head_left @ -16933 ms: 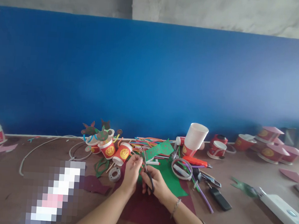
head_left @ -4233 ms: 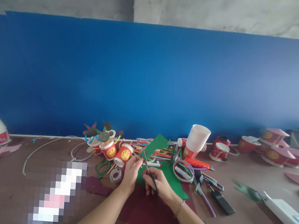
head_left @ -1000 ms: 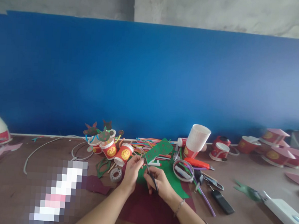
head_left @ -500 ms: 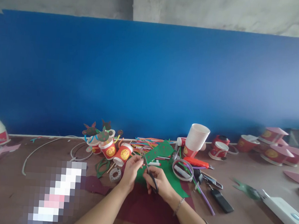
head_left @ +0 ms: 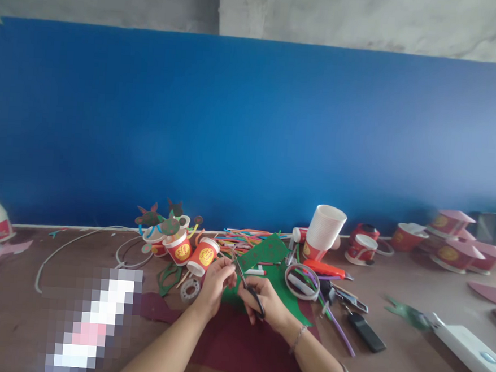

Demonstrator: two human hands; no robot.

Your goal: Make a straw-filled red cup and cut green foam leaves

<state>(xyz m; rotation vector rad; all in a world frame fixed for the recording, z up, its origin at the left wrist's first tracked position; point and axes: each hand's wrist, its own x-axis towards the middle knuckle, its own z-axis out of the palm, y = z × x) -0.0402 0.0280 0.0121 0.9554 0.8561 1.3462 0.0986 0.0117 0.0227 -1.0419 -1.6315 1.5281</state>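
My left hand (head_left: 218, 280) is closed in a pinch at the left end of a green paper strip (head_left: 268, 251) with dark reddish marks drawn on it. Dark-handled scissors (head_left: 257, 304) are in my right hand (head_left: 267, 302), fingers in the loops. Their blades point up and away, crossing the strip's left end beside my left fingertips. Whether the blades are parted is hard to make out. Beneath both hands lie a larger green sheet (head_left: 285, 296) and a dark maroon sheet (head_left: 240, 350).
Red-and-white paper cups (head_left: 204, 255) with paper animal heads stand left, near a tape roll (head_left: 190, 289). Behind lie colourful pipe cleaners (head_left: 238, 237). To the right are a cup stack (head_left: 325, 228), an orange utility knife (head_left: 327, 269), a tape ring (head_left: 302, 281) and a glue gun (head_left: 469, 354).
My left hand has shifted slightly, its fingers curling at the strip's end. The scissors have moved a little right and down. The strip has tilted slightly.
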